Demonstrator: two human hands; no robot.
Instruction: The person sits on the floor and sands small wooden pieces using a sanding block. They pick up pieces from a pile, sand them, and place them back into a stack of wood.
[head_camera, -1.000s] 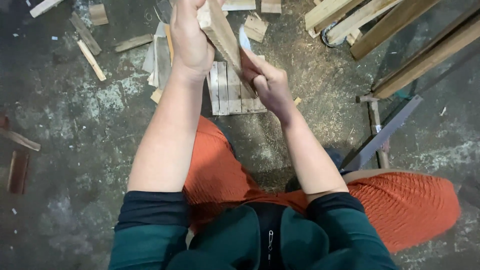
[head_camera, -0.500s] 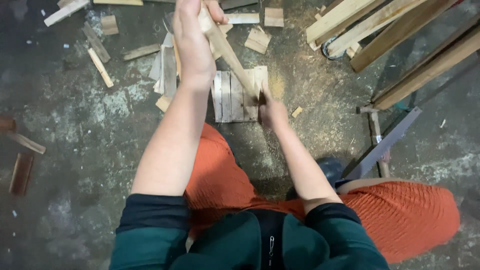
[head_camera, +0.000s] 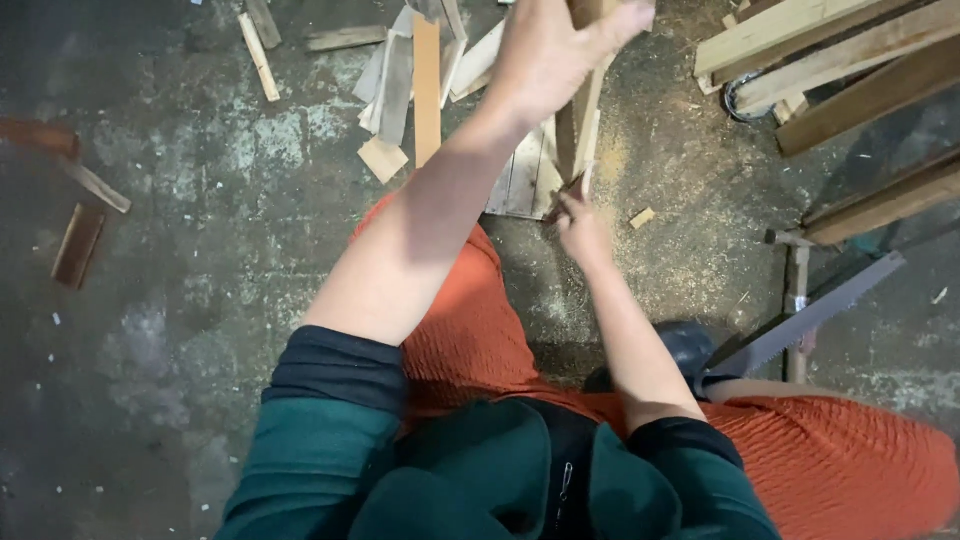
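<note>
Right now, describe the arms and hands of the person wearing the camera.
Both forearms are bare from the elbow down. Dark green sleeves are pushed up above the elbows, each showing a black inner cuff at its edge. The left hand and right hand are bare, with no gloves; no rings, watch or bracelets show. The green top has a zip at the front.

Left hand (head_camera: 545, 55) raised, grip closed; right hand (head_camera: 583, 230) low, fisted.
</note>
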